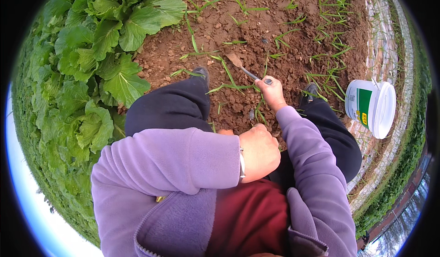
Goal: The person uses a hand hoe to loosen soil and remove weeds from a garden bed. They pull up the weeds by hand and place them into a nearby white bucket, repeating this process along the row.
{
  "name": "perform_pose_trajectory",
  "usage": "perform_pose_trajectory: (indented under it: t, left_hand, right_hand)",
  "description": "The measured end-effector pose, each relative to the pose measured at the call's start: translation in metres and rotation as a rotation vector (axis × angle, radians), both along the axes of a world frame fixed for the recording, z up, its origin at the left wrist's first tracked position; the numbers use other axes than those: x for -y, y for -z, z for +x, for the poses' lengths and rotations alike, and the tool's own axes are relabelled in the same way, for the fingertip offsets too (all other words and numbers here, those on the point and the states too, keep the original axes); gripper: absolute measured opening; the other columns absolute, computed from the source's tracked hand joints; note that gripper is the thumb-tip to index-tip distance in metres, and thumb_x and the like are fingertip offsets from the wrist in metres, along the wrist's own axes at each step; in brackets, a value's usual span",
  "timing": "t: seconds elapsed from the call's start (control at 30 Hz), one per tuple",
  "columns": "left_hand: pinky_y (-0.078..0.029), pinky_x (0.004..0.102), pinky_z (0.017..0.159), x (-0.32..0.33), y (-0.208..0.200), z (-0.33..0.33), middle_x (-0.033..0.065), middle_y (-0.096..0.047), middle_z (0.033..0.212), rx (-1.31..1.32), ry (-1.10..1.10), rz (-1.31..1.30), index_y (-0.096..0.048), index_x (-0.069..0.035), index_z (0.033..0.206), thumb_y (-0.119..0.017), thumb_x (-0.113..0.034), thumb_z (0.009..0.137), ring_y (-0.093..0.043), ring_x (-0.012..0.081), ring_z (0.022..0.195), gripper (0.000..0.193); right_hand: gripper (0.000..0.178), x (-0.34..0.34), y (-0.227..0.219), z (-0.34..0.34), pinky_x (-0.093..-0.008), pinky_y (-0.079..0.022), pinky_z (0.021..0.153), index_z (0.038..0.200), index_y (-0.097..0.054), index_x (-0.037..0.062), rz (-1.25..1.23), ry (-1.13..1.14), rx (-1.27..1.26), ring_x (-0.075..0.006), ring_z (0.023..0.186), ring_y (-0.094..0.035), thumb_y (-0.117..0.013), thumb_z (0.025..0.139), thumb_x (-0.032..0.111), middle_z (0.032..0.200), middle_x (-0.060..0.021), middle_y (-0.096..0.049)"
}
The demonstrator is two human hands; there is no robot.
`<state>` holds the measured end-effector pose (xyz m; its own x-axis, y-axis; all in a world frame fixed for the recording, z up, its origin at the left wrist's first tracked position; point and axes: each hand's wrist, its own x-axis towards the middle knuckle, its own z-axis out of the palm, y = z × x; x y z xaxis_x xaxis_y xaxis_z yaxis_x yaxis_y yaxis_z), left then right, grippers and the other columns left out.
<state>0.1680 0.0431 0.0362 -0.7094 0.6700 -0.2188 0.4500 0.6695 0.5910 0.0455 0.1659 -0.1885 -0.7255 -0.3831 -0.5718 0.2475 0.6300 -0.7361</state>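
A small trowel (pixel 246 71) is gripped by the right hand (pixel 272 92), fingers wrapped around its handle, its long axis angled forward and left over brown soil (pixel 233 106). The left hand (pixel 260 150) is held farther back, apart from the trowel; how its fingers are set cannot be told.

Small trowel (pixel 248 73), brown blade (pixel 234 59), grey shaft slanting out of the right fingers (pixel 263 84), blade pointing forward-left beyond them, round grey butt showing just beside them.
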Motion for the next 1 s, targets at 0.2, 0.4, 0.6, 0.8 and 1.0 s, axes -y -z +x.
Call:
perform_pose_trajectory:
  t: [0.2,0.4,0.6,0.8,1.0]
  left_hand:
    - [-0.044,0.0357,0.067,-0.002,0.012,-0.002,0.0071,-0.062,0.071,-0.088,-0.052,-0.065,-0.065,-0.004,0.076,-0.060,-0.017,0.073,-0.063,0.0217,0.070,0.014]
    - [-0.044,0.0359,0.067,-0.005,0.012,-0.008,0.0070,-0.062,0.072,-0.035,-0.063,-0.050,-0.064,-0.004,0.074,-0.060,-0.018,0.074,-0.063,0.0218,0.071,0.014]
    - [-0.043,0.0356,0.067,-0.007,0.015,-0.013,0.0067,-0.060,0.071,-0.049,-0.069,-0.072,-0.064,-0.005,0.073,-0.060,-0.018,0.075,-0.062,0.0214,0.071,0.013]
    - [-0.042,0.0348,0.067,-0.002,0.019,-0.012,0.0058,-0.057,0.069,-0.106,-0.129,-0.071,-0.062,-0.005,0.073,-0.060,-0.018,0.073,-0.057,0.0211,0.067,0.014]
    - [-0.040,0.0362,0.068,-0.007,0.016,-0.013,0.0066,-0.056,0.067,-0.144,-0.124,-0.143,-0.062,-0.004,0.073,-0.058,-0.020,0.072,-0.054,0.0211,0.067,0.016]
  right_hand:
    - [0.028,0.006,0.012,0.004,-0.0390,-0.046,0.058,0.071,-0.059,0.0054,0.089,-0.418,-0.557,-0.0293,0.058,-0.059,-0.067,0.083,0.030,0.061,-0.0111,-0.059]
    - [0.030,0.016,0.020,-0.003,-0.0293,-0.038,0.052,0.065,-0.053,0.0037,-0.091,0.045,0.008,-0.0105,0.053,-0.041,-0.071,0.080,0.023,0.056,0.0014,-0.046]
    - [0.024,0.030,0.025,0.000,-0.0465,-0.051,0.067,0.077,-0.062,0.0086,0.197,-0.581,-0.549,-0.0366,0.072,-0.063,-0.061,0.085,0.032,0.079,-0.0138,-0.063]
    - [0.029,0.039,0.057,-0.014,-0.0235,-0.031,0.049,0.060,-0.051,0.0081,-0.298,0.249,0.177,-0.0041,0.054,-0.039,-0.069,0.082,0.015,0.059,0.0070,-0.047]
    - [0.035,0.041,0.077,-0.005,-0.0305,-0.039,0.053,0.064,-0.049,0.0022,-0.042,-0.117,-0.270,-0.0113,0.054,-0.040,-0.069,0.082,0.024,0.055,-0.0016,-0.045]
